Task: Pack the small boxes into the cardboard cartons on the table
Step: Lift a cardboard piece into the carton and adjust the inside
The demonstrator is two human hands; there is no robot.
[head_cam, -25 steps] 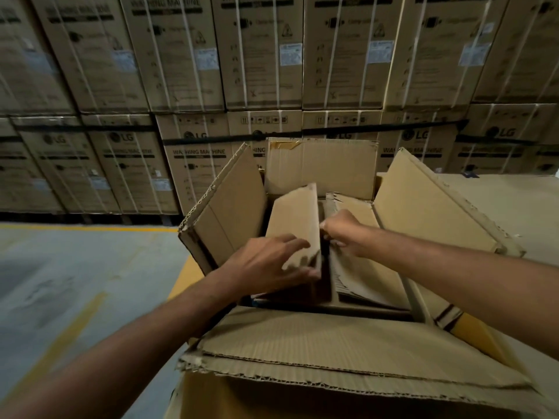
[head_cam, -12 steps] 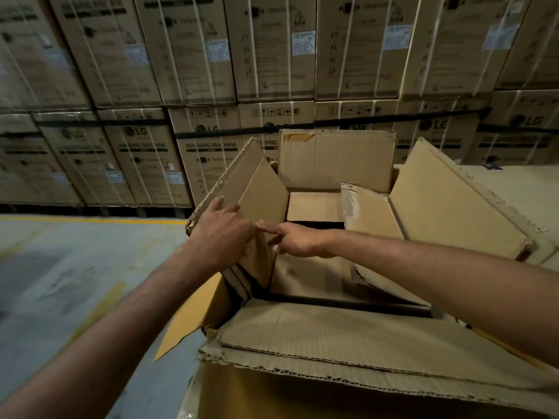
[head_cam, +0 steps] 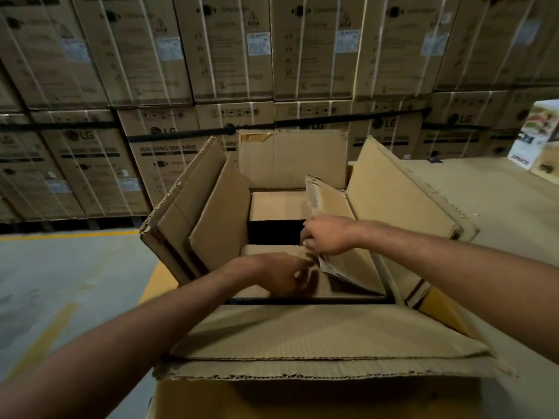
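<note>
Head view. Carton (head_cam: 290, 155): centre, near, flaps up; light, stiff corrugate. Small boxes (head_cam: 276, 205): apparently tan tops inside, dark gap between. Cardboard insert (head_cam: 352, 269): leaning at right wall; thin, bendy; best held by edge. Right hand (head_cam: 329, 234): fingers curled round insert's left edge. Left hand (head_cam: 281, 276): low inside, blurred; grip unclear.

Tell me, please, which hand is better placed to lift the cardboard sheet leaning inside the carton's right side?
Right. The right hand grips the cardboard sheet at its edge. The left hand is lower in the carton, blurred, its hold unclear.
</note>
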